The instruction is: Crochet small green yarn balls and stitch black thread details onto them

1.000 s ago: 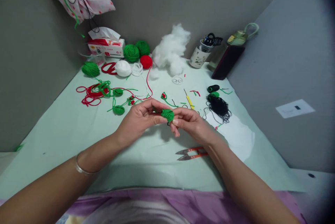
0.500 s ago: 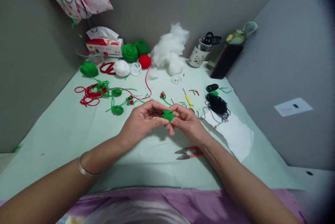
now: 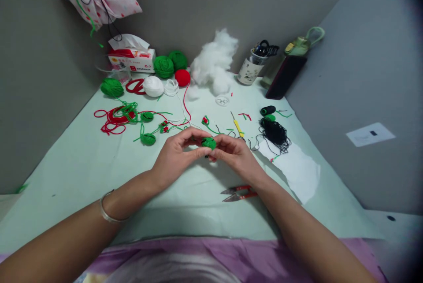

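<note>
A small green crocheted piece [image 3: 209, 143] is held above the pale green table [image 3: 82, 164], pinched from both sides. My left hand [image 3: 178, 155] grips its left edge with thumb and fingers closed. My right hand [image 3: 236, 153] holds its right edge, fingers curled round it. A short dark thread end hangs under the piece. Red thread snips [image 3: 238, 193] lie just below my right wrist.
Green [image 3: 164, 66], red [image 3: 183, 77] and white [image 3: 153, 86] yarn balls, a tissue box [image 3: 132, 59] and white stuffing [image 3: 214, 65] stand at the back. Loose red and green yarn [image 3: 119, 117] lies left. Black thread [image 3: 276, 134], a yellow crochet hook [image 3: 238, 126], a pen cup [image 3: 253, 71] and a white sheet [image 3: 297, 170] lie right.
Both hands have drawn closer together round the green piece and risen slightly; the right fingers that stuck out below it are now curled in.
</note>
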A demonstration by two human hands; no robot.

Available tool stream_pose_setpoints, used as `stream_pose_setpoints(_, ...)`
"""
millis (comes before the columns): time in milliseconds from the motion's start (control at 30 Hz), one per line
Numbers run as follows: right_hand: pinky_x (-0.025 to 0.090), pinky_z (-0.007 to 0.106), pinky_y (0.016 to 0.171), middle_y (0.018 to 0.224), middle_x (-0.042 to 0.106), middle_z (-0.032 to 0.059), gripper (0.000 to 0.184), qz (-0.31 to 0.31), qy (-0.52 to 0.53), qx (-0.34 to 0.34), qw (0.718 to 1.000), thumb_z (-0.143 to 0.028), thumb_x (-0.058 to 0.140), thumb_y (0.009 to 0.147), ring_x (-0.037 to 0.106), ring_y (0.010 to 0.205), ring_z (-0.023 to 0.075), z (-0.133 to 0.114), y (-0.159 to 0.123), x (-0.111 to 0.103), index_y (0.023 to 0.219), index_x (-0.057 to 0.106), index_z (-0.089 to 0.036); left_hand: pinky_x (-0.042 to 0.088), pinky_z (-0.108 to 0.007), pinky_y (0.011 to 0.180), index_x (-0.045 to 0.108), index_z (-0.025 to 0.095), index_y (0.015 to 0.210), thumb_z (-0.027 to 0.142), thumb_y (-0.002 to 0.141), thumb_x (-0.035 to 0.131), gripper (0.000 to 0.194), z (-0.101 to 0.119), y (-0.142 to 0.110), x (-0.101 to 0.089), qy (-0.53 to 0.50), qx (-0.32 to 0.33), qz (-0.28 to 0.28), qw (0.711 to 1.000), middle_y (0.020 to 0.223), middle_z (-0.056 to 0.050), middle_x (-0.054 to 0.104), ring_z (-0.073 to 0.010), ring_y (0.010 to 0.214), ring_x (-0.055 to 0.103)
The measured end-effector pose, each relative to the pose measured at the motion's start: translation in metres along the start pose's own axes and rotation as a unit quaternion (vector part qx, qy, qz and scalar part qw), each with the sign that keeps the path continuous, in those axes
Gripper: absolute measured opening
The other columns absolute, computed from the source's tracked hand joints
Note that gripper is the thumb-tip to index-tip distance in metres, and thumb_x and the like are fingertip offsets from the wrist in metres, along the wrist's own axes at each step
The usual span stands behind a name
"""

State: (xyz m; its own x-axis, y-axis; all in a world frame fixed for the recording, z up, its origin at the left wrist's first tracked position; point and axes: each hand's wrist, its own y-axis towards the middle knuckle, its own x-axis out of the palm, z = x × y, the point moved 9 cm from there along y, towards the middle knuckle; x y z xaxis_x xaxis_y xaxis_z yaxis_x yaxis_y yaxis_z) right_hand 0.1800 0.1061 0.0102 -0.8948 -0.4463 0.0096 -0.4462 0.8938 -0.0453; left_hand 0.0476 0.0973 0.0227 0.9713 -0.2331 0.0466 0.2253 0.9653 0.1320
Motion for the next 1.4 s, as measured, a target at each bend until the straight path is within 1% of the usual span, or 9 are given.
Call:
stream_pose_setpoints(167,0.040,0.024,0.059,0.070,0.062,-0.0027,0.023,0.008,0.023,0.004,1.000,-0.037,0.084,0.076,0.050,0.062,0.0100,0.003,0.001,-0.005,0.080,0.071,-0.019,0.052,-0.024,0.082,0.073,0.021,0.101,0.024,0.084,0.081,0.019,0.000,0.001,0.001,-0.052,-0.021,-0.015,0.998,0.093,0.001,0.073,-0.0132,0.089,0.067)
stream_pose_setpoints(300,0.038,0.024,0.058,0.069,0.062,-0.0027,0.021,0.018,0.040,-0.003,0.999,-0.036,0.086,0.074,0.048,0.062,0.0100,0.002,0.001,-0.008,0.080,0.073,-0.020,0.052,-0.022,0.080,0.073,0.022,0.100,0.019,0.083,0.081,0.019,0.002,0.002,0.001,-0.071,-0.023,-0.018,0.997,0.092,0.003,0.073,-0.0118,0.088,0.067)
stream_pose_setpoints(500,0.039,0.026,0.061,0.073,0.061,-0.0022,0.013,0.004,0.053,-0.020,0.998,-0.031,0.083,0.079,0.049,0.065,0.0106,0.002,0.001,-0.011,0.087,0.078,-0.023,0.052,-0.022,0.079,0.073,0.021,0.100,0.018,0.083,0.081,0.019,0.009,0.003,0.001,-0.085,-0.015,-0.019,0.996,0.094,0.002,0.074,-0.0123,0.088,0.068)
stream_pose_setpoints(633,0.038,0.026,0.063,0.074,0.056,-0.0029,0.014,-0.006,0.061,-0.018,0.998,-0.027,0.082,0.079,0.048,0.066,0.0095,0.005,0.001,-0.014,0.093,0.082,-0.025,0.053,-0.024,0.080,0.073,0.020,0.100,0.020,0.082,0.082,0.021,0.012,0.002,-0.002,-0.088,-0.011,-0.010,0.996,0.093,0.000,0.075,-0.0145,0.089,0.069)
stream_pose_setpoints(767,0.039,0.026,0.063,0.073,0.058,-0.0029,0.011,-0.032,0.092,-0.006,0.995,-0.027,0.083,0.078,0.049,0.065,0.0094,0.009,0.003,-0.010,0.089,0.082,-0.025,0.054,-0.026,0.082,0.074,0.020,0.101,0.022,0.082,0.082,0.021,0.013,0.001,-0.001,-0.077,0.002,-0.030,0.997,0.101,-0.003,0.077,-0.0167,0.094,0.070)
stream_pose_setpoints(900,0.040,0.026,0.061,0.074,0.064,-0.0025,0.009,-0.050,0.134,-0.003,0.990,-0.027,0.085,0.076,0.050,0.063,0.0094,0.014,0.004,-0.004,0.083,0.080,-0.025,0.054,-0.026,0.084,0.074,0.020,0.100,0.020,0.083,0.082,0.019,0.011,0.001,0.002,-0.091,0.009,-0.048,0.995,0.101,-0.002,0.078,-0.0159,0.094,0.071)
stream_pose_setpoints(1167,0.042,0.025,0.062,0.074,0.064,-0.0028,0.013,-0.045,0.133,-0.007,0.990,-0.028,0.087,0.075,0.053,0.061,0.0087,0.022,0.005,-0.004,0.080,0.076,-0.022,0.053,-0.024,0.082,0.075,0.022,0.098,0.020,0.084,0.082,0.016,0.006,0.001,0.008,-0.114,0.003,-0.067,0.991,0.099,0.001,0.078,-0.0126,0.091,0.070)
stream_pose_setpoints(1300,0.043,0.025,0.062,0.074,0.065,-0.0028,0.014,-0.032,0.115,-0.007,0.993,-0.029,0.085,0.078,0.054,0.061,0.0088,0.021,0.005,-0.006,0.083,0.074,-0.021,0.053,-0.023,0.080,0.075,0.022,0.098,0.018,0.083,0.082,0.017,0.002,0.002,0.007,-0.125,-0.005,-0.056,0.991,0.098,0.001,0.077,-0.0122,0.088,0.070)
stream_pose_setpoints(1400,0.045,0.025,0.063,0.074,0.065,-0.0027,0.016,-0.026,0.103,-0.008,0.994,-0.030,0.084,0.079,0.054,0.061,0.0091,0.020,0.006,-0.007,0.085,0.074,-0.021,0.053,-0.024,0.080,0.075,0.021,0.098,0.021,0.083,0.083,0.017,0.001,0.002,0.004,-0.111,0.000,-0.041,0.993,0.098,-0.001,0.077,-0.0127,0.087,0.069)
